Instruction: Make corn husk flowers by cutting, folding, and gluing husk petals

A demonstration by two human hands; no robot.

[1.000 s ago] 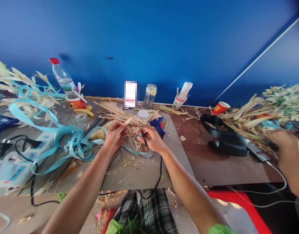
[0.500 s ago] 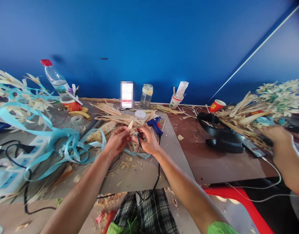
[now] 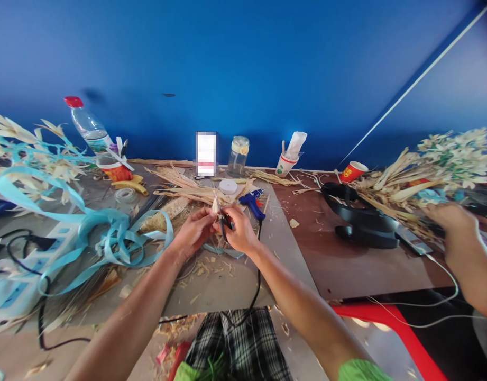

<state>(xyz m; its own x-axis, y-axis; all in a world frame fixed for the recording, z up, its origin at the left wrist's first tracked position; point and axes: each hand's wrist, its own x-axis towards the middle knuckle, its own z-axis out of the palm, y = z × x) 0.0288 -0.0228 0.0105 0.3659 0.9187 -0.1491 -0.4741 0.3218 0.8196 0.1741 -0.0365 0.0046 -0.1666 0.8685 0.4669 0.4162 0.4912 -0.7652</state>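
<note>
Left of a blue glue gun (image 3: pixel 249 200), a person's left hand (image 3: pixel 194 231) pinches a pale husk piece (image 3: pixel 215 205) upright while the right hand (image 3: pixel 240 228) grips black-handled scissors (image 3: pixel 226 219) beside it.

Along a blue wall (image 3: pixel 243 63), a red-capped bottle (image 3: pixel 86 124), a clear jar (image 3: pixel 237 161) and a white cup (image 3: pixel 283 166) were lined up; farther right, a red cup (image 3: pixel 351 172) was seen near a curved black object (image 3: pixel 368 227).
</note>
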